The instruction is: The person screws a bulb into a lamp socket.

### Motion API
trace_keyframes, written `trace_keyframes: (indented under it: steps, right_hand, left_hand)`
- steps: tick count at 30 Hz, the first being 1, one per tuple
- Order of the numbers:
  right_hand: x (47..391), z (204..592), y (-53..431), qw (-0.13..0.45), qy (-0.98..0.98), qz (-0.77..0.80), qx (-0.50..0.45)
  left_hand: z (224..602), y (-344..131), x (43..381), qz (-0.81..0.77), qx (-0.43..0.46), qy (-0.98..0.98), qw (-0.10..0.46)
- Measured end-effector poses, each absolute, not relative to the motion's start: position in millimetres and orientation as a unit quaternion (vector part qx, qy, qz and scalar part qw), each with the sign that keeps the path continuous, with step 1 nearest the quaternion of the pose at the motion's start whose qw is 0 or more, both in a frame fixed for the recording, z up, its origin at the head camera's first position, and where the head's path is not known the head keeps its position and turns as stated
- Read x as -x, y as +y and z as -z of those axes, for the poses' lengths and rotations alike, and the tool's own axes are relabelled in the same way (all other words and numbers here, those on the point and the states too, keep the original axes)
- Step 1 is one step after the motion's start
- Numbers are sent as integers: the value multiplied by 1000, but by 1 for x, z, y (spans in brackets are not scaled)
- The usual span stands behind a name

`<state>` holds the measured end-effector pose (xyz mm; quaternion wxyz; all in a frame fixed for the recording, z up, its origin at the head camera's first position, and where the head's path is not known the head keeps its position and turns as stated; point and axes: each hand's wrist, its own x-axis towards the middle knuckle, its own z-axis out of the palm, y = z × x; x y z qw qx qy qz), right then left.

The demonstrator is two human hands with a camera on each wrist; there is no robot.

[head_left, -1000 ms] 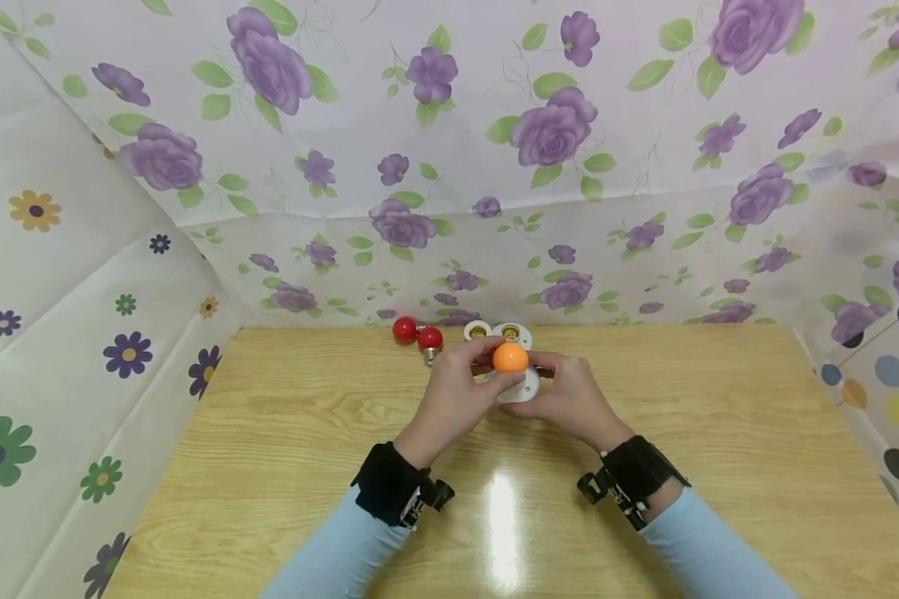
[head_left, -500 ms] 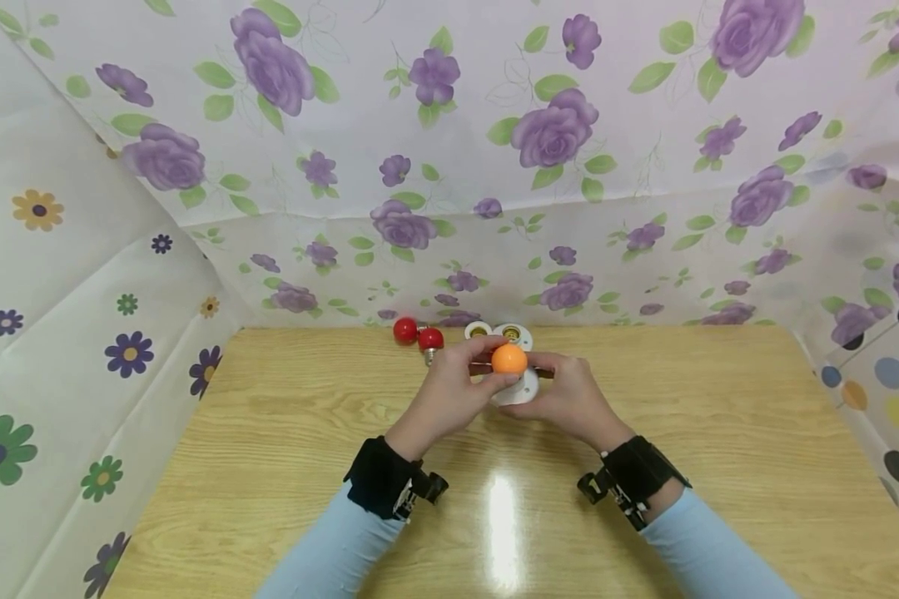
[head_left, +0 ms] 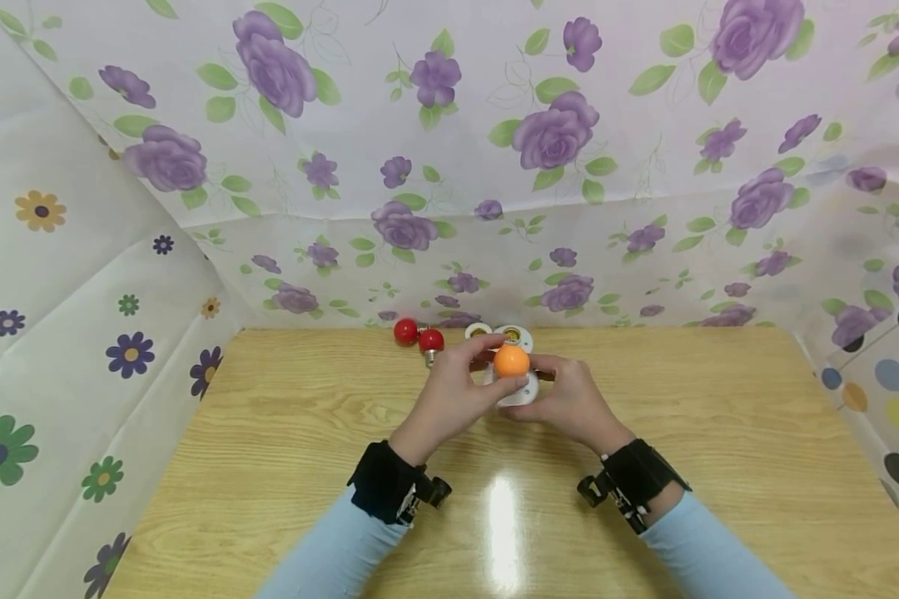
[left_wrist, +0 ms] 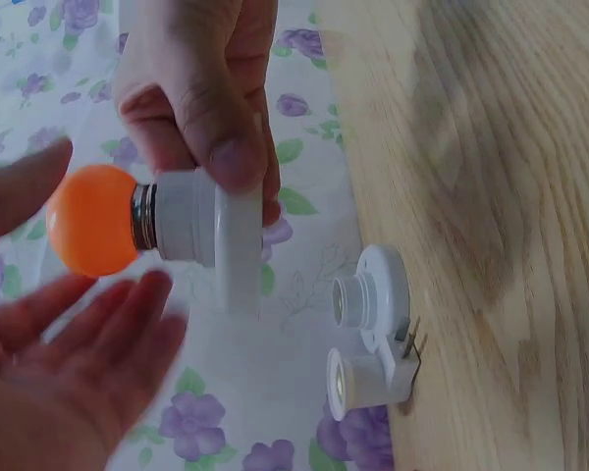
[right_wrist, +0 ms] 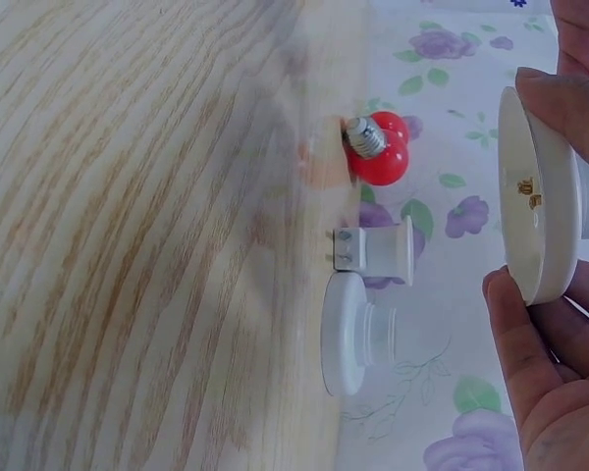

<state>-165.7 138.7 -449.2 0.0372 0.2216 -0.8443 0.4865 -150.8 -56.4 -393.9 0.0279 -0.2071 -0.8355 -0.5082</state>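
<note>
My right hand (head_left: 569,398) grips the rim of a white round lamp holder (left_wrist: 238,245), thumb on one side and fingers on the other, off the table. An orange light bulb (left_wrist: 93,221) sits in its socket, with some metal thread still showing between bulb and socket. Around the bulb's globe my left hand (head_left: 453,399) is spread, thumb on one side and loosely extended fingers on the other. In the left wrist view those fingers look blurred and mostly apart from the bulb. The holder's hollow underside (right_wrist: 530,201) faces the right wrist camera.
At the table's back edge stand another round lamp holder (right_wrist: 346,334) and a plug-in socket with metal prongs (right_wrist: 378,253). Two red bulbs (head_left: 405,332) lie left of them. Flowered cloth (head_left: 449,166) hangs behind the wooden table (head_left: 285,466).
My left hand has shifted slightly left and back again at the bulb, its thumb changing position on the globe. The right hand keeps its grip on the lamp holder, nearly still.
</note>
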Motion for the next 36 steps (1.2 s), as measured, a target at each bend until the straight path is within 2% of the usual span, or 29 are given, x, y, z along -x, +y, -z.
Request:
trace_keyframes:
  steps: [5,14,36]
  right_hand:
    - [165,449,139,39,-843,-493,-214]
    - [167,452,140,53,-844,-479,-234]
    - [168,451,139,48,-841,-485,-235]
  left_hand:
    - [393,-50,146,468,179,-859,106]
    - [400,-42,147,463,204,-850,149]
    - [401,-45,147,500,191,-840,94]
